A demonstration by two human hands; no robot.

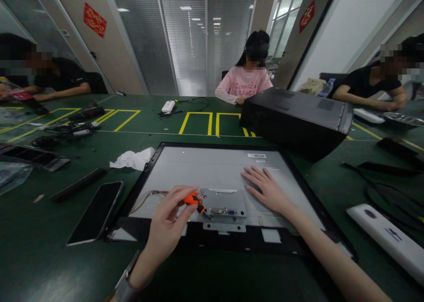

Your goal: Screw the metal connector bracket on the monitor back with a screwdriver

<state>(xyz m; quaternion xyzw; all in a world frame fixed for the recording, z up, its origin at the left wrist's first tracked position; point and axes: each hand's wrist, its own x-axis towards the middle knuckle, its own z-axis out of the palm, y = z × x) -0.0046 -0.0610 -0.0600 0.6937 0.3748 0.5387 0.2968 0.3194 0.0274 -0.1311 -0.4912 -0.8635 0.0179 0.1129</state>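
Note:
An opened monitor panel (198,165) lies face down on the green table, its grey metal back showing inside a black frame. My left hand (170,213) grips an orange and black screwdriver (193,200). The tool's tip slants down to the left end of the video ports on a metal bracket box (225,200); whether it touches a screw is too small to tell. My right hand (265,187) rests flat on the panel's right half, fingers stretched out and holding nothing. Thin wires (145,200) run along the panel's left side to the box.
Left of the panel lie a black smartphone (96,211), a dark bar (79,185) and crumpled tissue (132,158). Behind it on the right stands a large black casing (294,121). A white device (391,238) and black cables (384,191) are at right. Several people sit around the table.

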